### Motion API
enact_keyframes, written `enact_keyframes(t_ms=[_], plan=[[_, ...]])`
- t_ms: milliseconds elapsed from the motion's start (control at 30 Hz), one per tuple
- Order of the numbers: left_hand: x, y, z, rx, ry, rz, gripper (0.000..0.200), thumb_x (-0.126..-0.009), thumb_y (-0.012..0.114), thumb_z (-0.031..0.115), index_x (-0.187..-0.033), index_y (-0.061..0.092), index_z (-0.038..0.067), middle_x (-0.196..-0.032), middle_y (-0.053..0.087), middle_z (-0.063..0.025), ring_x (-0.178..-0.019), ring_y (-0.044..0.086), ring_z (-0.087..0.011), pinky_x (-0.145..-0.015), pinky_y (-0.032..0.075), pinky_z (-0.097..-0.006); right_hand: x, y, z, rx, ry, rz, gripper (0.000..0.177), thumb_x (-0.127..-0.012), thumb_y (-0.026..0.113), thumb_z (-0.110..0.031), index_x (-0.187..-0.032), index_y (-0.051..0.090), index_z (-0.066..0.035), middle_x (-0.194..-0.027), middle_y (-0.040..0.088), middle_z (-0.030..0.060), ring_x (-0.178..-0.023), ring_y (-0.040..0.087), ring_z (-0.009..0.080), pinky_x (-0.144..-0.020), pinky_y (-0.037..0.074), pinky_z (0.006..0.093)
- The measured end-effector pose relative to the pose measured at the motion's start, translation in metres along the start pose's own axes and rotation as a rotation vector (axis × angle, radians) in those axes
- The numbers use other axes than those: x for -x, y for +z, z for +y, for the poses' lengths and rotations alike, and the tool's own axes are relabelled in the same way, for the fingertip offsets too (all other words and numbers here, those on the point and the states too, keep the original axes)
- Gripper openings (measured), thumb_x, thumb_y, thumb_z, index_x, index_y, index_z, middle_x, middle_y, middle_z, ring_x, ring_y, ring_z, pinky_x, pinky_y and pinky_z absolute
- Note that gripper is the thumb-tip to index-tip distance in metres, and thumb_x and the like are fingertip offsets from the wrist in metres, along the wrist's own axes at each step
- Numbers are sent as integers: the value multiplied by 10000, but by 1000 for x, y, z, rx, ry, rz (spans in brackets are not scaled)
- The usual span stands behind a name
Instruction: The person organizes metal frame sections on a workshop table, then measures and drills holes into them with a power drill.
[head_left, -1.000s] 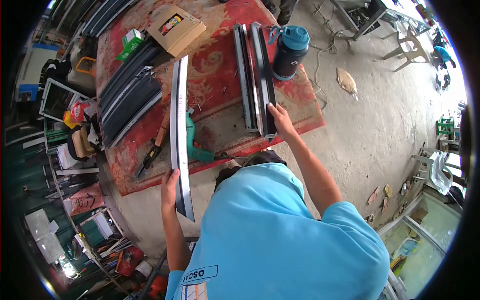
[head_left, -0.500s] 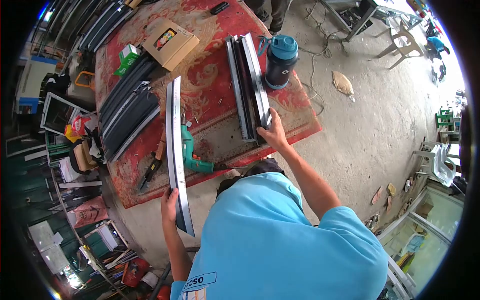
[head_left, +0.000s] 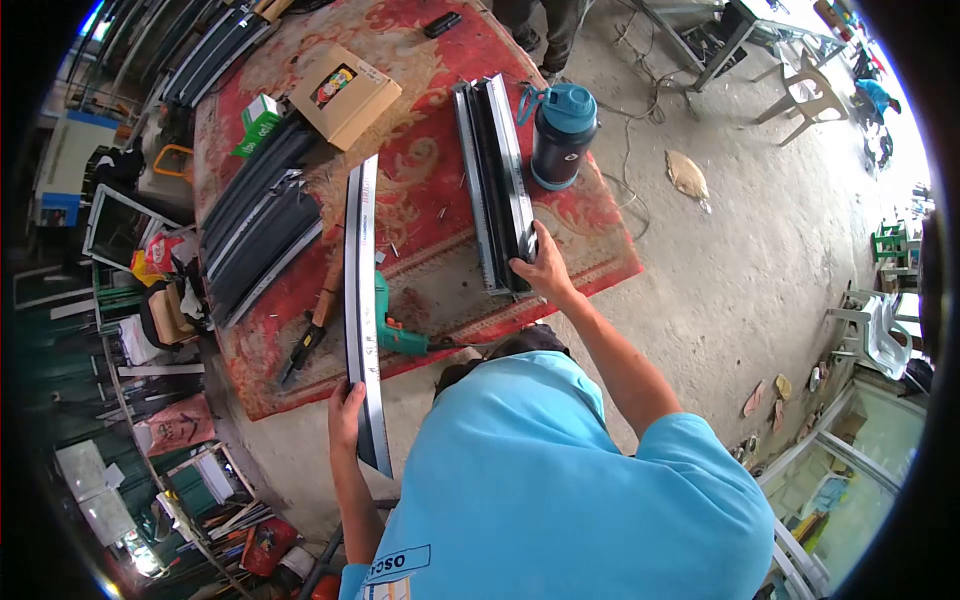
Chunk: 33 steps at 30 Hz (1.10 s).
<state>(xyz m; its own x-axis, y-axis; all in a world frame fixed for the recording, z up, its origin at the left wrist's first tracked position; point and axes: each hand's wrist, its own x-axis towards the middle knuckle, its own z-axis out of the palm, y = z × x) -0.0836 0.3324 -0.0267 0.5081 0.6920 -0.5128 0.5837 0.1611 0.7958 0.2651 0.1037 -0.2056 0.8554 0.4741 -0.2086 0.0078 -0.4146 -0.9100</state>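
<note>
My left hand (head_left: 346,415) is closed round the lower part of a long silver-and-dark metal profile (head_left: 362,290), which stands out over the table's near edge. Behind that profile, a green power drill (head_left: 395,338) lies partly hidden on the red carpet. Closed on the near end of another metal profile (head_left: 508,150) is my right hand (head_left: 543,265), thumb on its face and fingers at its outer side. This piece lies right against a similar dark profile (head_left: 478,190) on the table.
A blue-lidded bottle (head_left: 564,135) stands just right of the profiles. On the carpeted table (head_left: 420,110) are a cardboard box (head_left: 345,100), a stack of dark profiles (head_left: 255,225), a green box (head_left: 261,122) and a black-and-brown tool (head_left: 305,345). A person's legs (head_left: 555,35) show beyond the far edge.
The profile in my right hand has come closer to the one beside it, narrowing the gap. The top of the left-hand profile has swung slightly to the right.
</note>
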Motion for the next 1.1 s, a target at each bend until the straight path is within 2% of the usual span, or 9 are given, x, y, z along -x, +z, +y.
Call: enact_keyframes(t_ms=[467,600,700,833,900,967,1000,1033,1100], plan=[[-12,11,1,-19,14,-91,452,-934,684,314,-1205,639,-45,-1068,672,-79,-949,612,-157,-856,477,-296,-4,-1,-17,153,34,-65,969,-738,798,-332,-1499,337,51,-1286,568,321,-1222,555,435,-1039,450,458],[-14,20,11,-129,42,-76,575,-887,722,395,-1211,636,-73,-1084,699,-153,-987,638,-195,-890,486,-330,-6,-3,-28,413,-131,55,604,-783,775,-291,-1296,594,-31,-1195,539,269,-1120,545,451,-964,472,507],[-12,25,24,-133,-4,-39,656,-818,789,421,-1214,632,-79,-1072,704,-179,-956,668,-218,-859,512,-344,-16,-9,-18,299,-14,-95,644,-796,765,-289,-1345,547,-34,-1237,529,277,-1194,514,455,-994,459,494],[-2,20,20,-79,89,27,613,-784,818,352,-1191,646,-73,-1010,716,-171,-926,676,-219,-847,522,-353,-5,-16,-34,454,-337,47,575,-840,713,-185,-1348,507,-16,-1302,508,257,-1227,500,438,-1026,441,489],[0,14,27,-206,249,49,583,-760,818,326,-1185,660,-41,-992,722,-164,-912,684,-224,-837,525,-354,-6,-17,-44,396,-358,-33,506,-843,701,-141,-1306,547,-6,-1238,560,215,-1146,569,399,-978,486,453],[7,7,40,-216,233,76,576,-735,814,299,-1201,664,-5,-1002,728,-181,-903,705,-259,-818,533,-364,-7,-12,-52,285,-186,-265,456,-854,710,-142,-1268,583,-1,-1184,616,191,-1084,637,332,-943,518,413],[12,4,46,-262,264,76,531,-730,822,272,-1157,674,-6,-961,718,-152,-873,683,-222,-788,523,-344,-9,-7,-52,-12,-52,-454,445,-871,730,-158,-1271,603,-10,-1205,655,135,-1078,660,260,-937,526,391],[20,3,48,-309,285,64,485,-725,831,246,-1113,684,-6,-920,708,-122,-843,661,-184,-757,513,-324,-2,-3,-70,2,-49,-479,445,-871,730,-158,-1271,603,-10,-1205,655,135,-1078,660,260,-937,526,391],[25,-3,45,-385,259,65,489,-708,833,259,-1104,694,9,-898,707,-147,-808,680,-245,-726,523,-347,11,19,-114,-236,-54,-923,516,-921,743,-311,-1324,580,-33,-1282,644,99,-1108,639,225,-960,514,384]])
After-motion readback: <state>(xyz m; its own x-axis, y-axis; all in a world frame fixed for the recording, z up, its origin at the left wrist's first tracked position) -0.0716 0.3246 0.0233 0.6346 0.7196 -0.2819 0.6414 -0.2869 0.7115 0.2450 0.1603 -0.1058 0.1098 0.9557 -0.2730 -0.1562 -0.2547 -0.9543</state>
